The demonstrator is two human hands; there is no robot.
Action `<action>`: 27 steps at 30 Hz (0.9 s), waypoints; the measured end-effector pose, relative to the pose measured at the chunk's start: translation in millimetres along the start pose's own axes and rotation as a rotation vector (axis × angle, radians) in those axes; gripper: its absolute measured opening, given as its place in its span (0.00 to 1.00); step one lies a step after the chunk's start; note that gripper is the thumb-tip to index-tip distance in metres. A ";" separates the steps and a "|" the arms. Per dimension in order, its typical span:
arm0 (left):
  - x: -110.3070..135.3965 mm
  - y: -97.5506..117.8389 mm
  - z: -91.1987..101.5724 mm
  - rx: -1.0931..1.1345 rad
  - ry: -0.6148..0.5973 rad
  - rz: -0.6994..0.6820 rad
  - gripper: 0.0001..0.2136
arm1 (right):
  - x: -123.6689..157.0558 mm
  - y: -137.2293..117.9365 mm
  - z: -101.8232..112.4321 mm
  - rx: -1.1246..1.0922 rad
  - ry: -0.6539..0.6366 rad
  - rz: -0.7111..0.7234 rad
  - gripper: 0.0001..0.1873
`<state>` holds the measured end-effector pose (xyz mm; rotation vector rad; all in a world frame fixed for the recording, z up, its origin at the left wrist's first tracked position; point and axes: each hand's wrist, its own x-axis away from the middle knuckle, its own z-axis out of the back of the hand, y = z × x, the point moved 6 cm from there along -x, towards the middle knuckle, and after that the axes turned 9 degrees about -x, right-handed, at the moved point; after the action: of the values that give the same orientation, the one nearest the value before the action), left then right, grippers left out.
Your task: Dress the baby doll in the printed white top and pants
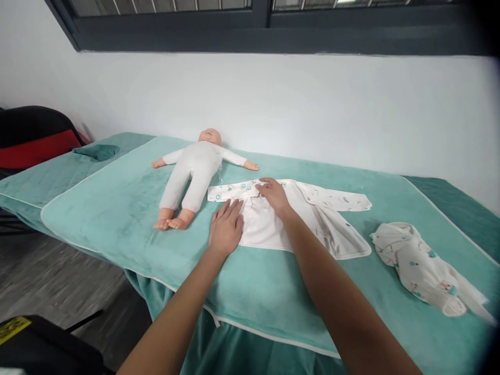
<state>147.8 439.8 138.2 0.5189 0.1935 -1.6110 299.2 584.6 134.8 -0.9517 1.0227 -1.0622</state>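
Observation:
A white baby shirt (263,232) with small coloured prints on its sleeves lies spread out on the green cover, its front partly unfolded. My left hand (225,227) rests flat at the shirt's left side, just below one sleeve, fingers stretched forward. Across the upper part of the shirt, near the base of that sleeve, my right hand (274,195) lies with its fingers extended and thumb apart. The cloth beneath both palms is hidden. To the left, a baby doll (197,164) in a white bodysuit lies on its back with arms spread.
A bundled printed white garment (420,265) lies at the right. The green cover (117,208) has a white-piped edge towards me. Behind is a white wall (273,104) below a dark window frame (164,34). A black and red chair (39,138) stands at far left.

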 end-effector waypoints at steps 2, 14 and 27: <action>0.5 -0.3 -0.2 0.016 0.011 0.009 0.22 | 1.9 -2.3 3.7 -0.077 -0.031 0.001 0.25; 0.4 -5.8 -3.1 0.058 0.051 0.069 0.20 | 19.0 -23.9 -8.7 0.102 -0.132 0.333 0.26; 0.4 -9.3 -3.3 0.096 0.079 0.087 0.18 | 14.1 -14.2 -6.9 -0.232 -0.139 0.187 0.19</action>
<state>139.4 441.9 133.5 0.6566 0.1514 -1.5213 291.7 567.1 143.9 -1.0779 1.1110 -0.7236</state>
